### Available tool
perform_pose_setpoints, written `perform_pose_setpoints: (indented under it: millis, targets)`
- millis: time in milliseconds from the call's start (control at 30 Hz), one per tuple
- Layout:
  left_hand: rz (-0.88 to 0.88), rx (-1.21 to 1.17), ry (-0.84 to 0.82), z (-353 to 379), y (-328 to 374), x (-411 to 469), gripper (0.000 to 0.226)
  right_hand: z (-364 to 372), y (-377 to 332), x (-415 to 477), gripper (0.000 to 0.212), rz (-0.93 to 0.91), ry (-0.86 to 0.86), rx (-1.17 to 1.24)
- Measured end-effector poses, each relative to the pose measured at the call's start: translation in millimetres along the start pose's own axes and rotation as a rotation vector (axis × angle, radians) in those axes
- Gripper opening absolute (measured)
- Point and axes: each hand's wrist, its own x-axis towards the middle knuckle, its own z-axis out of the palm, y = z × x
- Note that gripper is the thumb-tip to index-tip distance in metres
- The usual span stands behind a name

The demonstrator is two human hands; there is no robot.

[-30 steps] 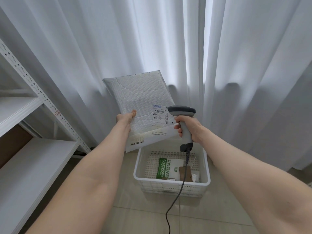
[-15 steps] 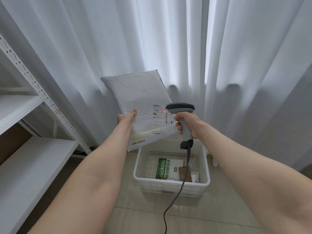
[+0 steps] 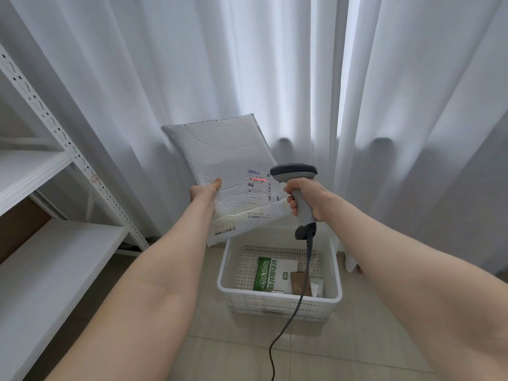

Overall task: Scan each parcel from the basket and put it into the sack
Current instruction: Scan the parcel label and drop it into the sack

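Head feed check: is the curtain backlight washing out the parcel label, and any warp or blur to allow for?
Head view: the curtains glow brightest in a strip right of the parcel, yet the label is evenly lit, its red scan line visible, its print too small to read. Head view: edges stretch, the left forearm and right forearm ballooning toward the corners; no motion blur.

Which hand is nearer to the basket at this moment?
Right. The right hand, gripping the scanner, is above the far rim of the basket; the left hand, holding the mailer, is up and off to its left.
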Motion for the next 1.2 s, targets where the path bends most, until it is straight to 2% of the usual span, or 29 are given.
perform_pose_setpoints:
  millis: [700,1200]
  targets:
    - [-0.049,-0.04,-0.006,-36,-19,12,0.08,37,29,0,0.007,0.006,0.024,0.054]
    - [0.017,-0.08,0.094,-138,-63,-109,0.076,48,92,-128,0.014,0.002,-0.134,0.013]
